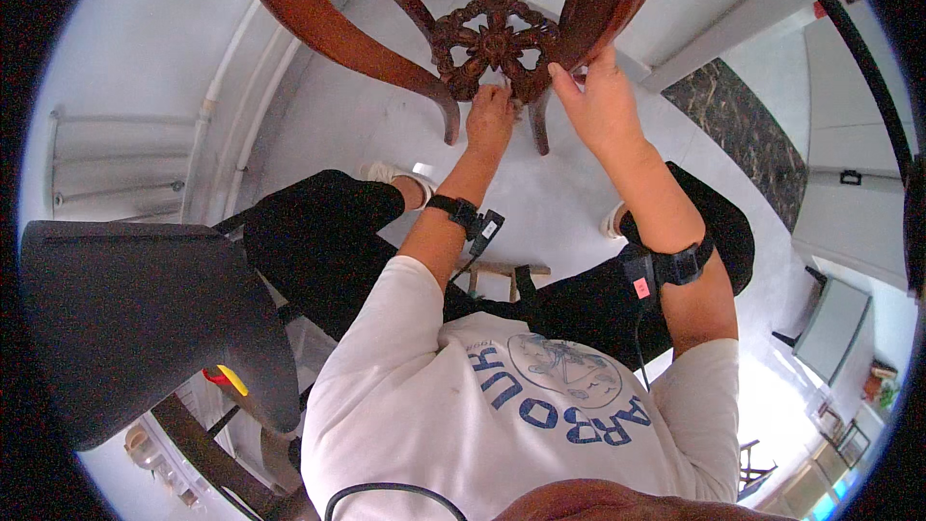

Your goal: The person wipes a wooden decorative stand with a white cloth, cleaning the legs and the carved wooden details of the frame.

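In front of me stands a dark brown wooden stand with curved legs, joined low down by a carved openwork rosette. My left hand is at the near rim of the rosette, its fingers bunched on a small pale piece, perhaps cloth or paper; most of it is hidden. My right hand grips the thick right leg near its lower end. The thumb rests beside the rosette, and the other fingers are partly out of sight behind the wood. Two slender feet reach towards the floor.
White pipes run along the wall at left. A black board-like panel stands by my left side. A low wooden stool is partly visible between my legs. At right are a dark marbled strip and a grey-topped table.
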{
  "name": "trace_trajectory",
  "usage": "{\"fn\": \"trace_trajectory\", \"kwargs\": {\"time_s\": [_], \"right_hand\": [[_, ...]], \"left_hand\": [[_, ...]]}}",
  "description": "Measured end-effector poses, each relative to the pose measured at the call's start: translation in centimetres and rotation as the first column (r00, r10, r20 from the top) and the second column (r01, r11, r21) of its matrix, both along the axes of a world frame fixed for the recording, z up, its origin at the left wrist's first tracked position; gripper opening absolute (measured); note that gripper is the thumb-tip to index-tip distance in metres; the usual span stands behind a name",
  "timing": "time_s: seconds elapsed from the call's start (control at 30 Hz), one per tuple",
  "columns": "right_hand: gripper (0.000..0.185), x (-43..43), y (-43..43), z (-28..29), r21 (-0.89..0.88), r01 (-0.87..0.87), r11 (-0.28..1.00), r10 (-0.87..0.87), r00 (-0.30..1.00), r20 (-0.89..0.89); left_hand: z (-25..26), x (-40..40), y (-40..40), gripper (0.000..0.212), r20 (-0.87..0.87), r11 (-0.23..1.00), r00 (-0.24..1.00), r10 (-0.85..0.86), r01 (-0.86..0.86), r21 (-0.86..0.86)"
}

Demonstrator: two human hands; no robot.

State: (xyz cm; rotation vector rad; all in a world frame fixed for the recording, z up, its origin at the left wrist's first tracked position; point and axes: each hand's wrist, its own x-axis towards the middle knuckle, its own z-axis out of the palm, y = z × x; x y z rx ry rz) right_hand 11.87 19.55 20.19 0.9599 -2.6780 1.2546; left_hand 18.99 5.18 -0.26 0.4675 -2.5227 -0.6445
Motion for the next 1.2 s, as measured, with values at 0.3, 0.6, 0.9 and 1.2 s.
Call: {"fn": "trace_trajectory", "kwargs": {"time_s": [0.3,0.6,0.9,1.2], "right_hand": [[0.058,0.0,0.1,0.2,-0.003,-0.021,1.000,0.021,1.000,0.008],[0.053,-0.2,0.2,-0.3,-0.058,-0.019,0.998,0.020,0.999,0.028],[0.051,0.4,-0.1,0.7,-0.002,0.005,1.000,-0.005,1.000,-0.009],[0.054,-0.1,-0.3,-0.2,0.011,-0.013,1.000,0.012,0.998,0.057]], "left_hand": [[0.9,0.4,-1.3,0.020,0.270,0.994,0.961,-0.054,0.079,-0.081],[2.6,-1.9,0.3,0.023,0.390,0.996,0.917,-0.087,0.076,0.044],[-1.7,4.9,-2.8,0.024,0.309,0.951,0.944,-0.114,0.014,0.309],[0.6,-4.3,-0.9,0.026,-0.163,0.950,0.987,-0.013,0.063,0.306]]}}
